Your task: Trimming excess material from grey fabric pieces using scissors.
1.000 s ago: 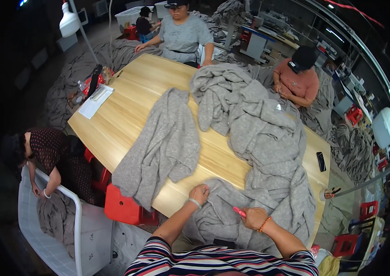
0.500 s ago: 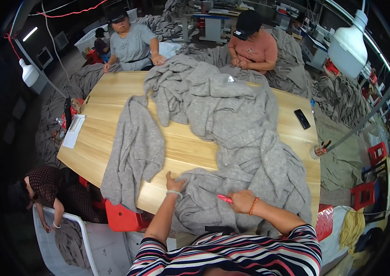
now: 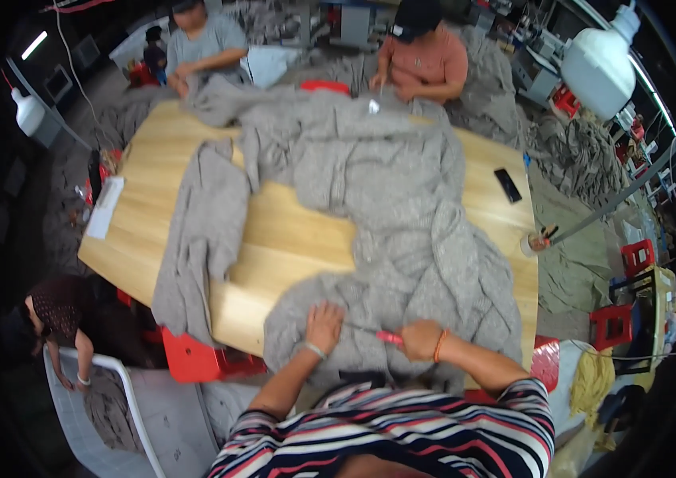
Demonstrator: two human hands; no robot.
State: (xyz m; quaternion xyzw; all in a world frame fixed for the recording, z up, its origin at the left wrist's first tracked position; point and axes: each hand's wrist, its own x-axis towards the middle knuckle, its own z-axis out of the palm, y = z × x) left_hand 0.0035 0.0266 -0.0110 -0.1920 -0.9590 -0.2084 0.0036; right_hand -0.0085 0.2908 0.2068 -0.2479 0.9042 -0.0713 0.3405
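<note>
Left hand [image 3: 324,328]: lay spread on grey knitwear [image 3: 457,267]
Right hand [image 3: 420,341]: gripped a red-handled tool [image 3: 390,338]
Tool's long axis: pointed leftward, tip just beside left hand

A textile workshop: rumpled grey knitted cloth [image 3: 398,179] spreads over a wide pale-wood surface [image 3: 294,231], with dark-grey cloth heaps [image 3: 581,155] beyond and more in a white plastic tub [image 3: 174,406].

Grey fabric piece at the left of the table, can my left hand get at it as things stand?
Probably yes: your left hand lies open on the larger grey pile, seemingly holding nothing, and only that pile's edge and bare tabletop lie between it and the grey fabric piece.
</note>
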